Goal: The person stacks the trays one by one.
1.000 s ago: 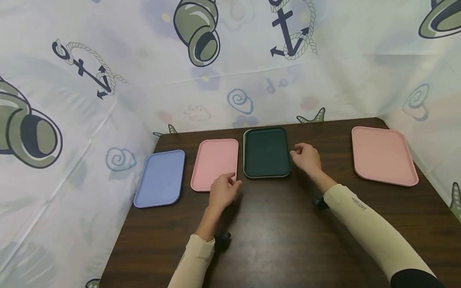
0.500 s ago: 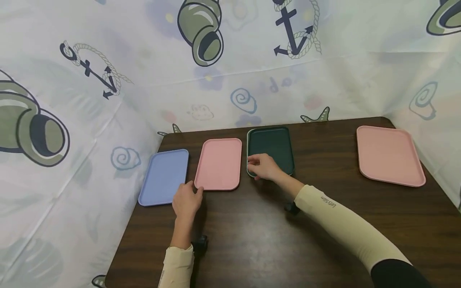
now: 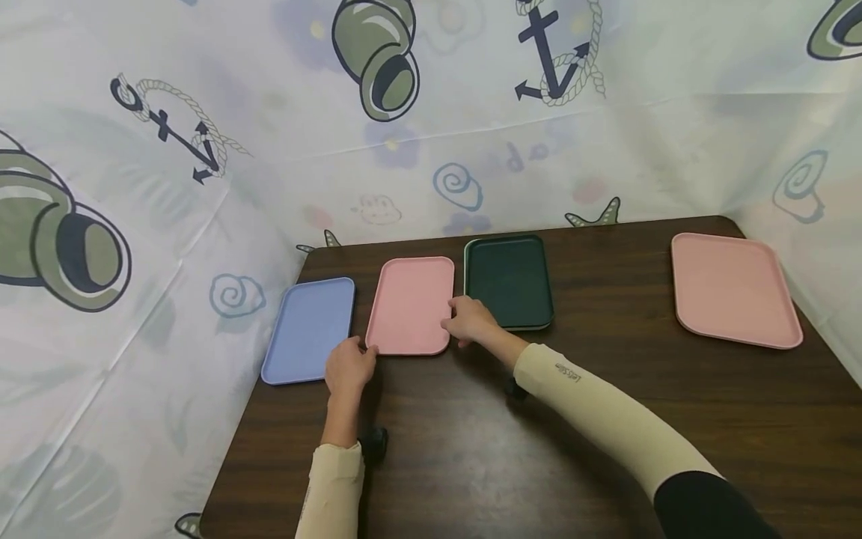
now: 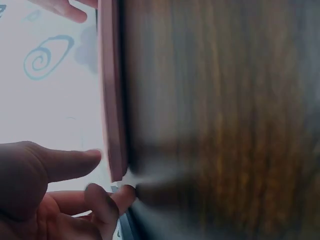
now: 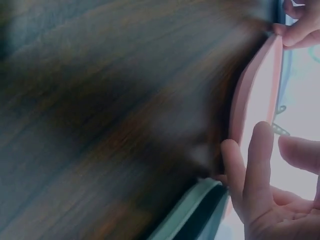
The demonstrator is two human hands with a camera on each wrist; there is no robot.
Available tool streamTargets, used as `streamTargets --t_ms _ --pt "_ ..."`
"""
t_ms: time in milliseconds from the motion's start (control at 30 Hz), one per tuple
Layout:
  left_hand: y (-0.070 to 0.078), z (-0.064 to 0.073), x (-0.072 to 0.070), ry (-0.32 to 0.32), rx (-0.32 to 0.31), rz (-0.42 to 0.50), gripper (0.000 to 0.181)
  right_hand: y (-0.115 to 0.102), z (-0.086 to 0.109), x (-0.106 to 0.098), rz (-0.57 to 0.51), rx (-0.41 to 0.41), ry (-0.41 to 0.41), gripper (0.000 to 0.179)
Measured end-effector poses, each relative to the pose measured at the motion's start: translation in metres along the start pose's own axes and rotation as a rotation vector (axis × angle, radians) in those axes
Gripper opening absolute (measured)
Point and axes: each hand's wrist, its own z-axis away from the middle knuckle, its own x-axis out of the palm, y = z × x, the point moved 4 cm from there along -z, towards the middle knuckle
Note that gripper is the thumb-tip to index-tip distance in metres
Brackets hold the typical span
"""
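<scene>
The pink rectangular tray (image 3: 409, 299) lies between your 2 hands, long axis roughly 12-to-6 o'clock: toward 1–2 o'clock from your left hand (image 3: 350, 365), 9 o'clock from your right hand (image 3: 473, 322). Both sit equally near its edges, fingers loosely parted, gripping nothing.

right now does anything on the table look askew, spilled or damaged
Slightly askew: the dark green tray seems stacked off-center on a pale green one, whose rim peeks out along the left side. I see no spill or damage.
</scene>
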Motion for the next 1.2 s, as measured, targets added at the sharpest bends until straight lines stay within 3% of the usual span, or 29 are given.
streamTargets --t_ms 333,500,667,767,900,1067,1200 --pt "0.000 -0.008 0.000 0.032 0.056 0.008 0.030 -0.006 0.002 0.002 -0.031 0.000 0.001 0.053" --pt "-0.006 -0.001 -0.005 0.025 0.030 0.033 0.024 -0.010 0.004 0.005 -0.029 -0.018 -0.017 0.053" --pt "-0.016 0.012 -0.011 0.009 -0.034 0.095 0.023 -0.011 0.006 0.004 -0.183 0.007 -0.043 0.053" --pt "-0.020 0.022 -0.013 -0.018 -0.040 0.145 0.023 -0.012 0.009 0.002 -0.298 0.029 -0.058 0.051" --pt "-0.022 0.034 -0.013 -0.081 -0.068 0.274 0.024 -0.012 0.015 -0.002 -0.338 0.027 -0.053 0.048" --pt "-0.022 0.050 -0.011 -0.147 -0.140 0.584 0.025 -0.004 0.027 -0.008 -0.350 0.005 -0.054 0.049" --pt "-0.014 0.068 -0.013 -0.209 -0.149 0.791 0.026 0.009 0.050 -0.016 -0.381 -0.034 -0.053 0.054"
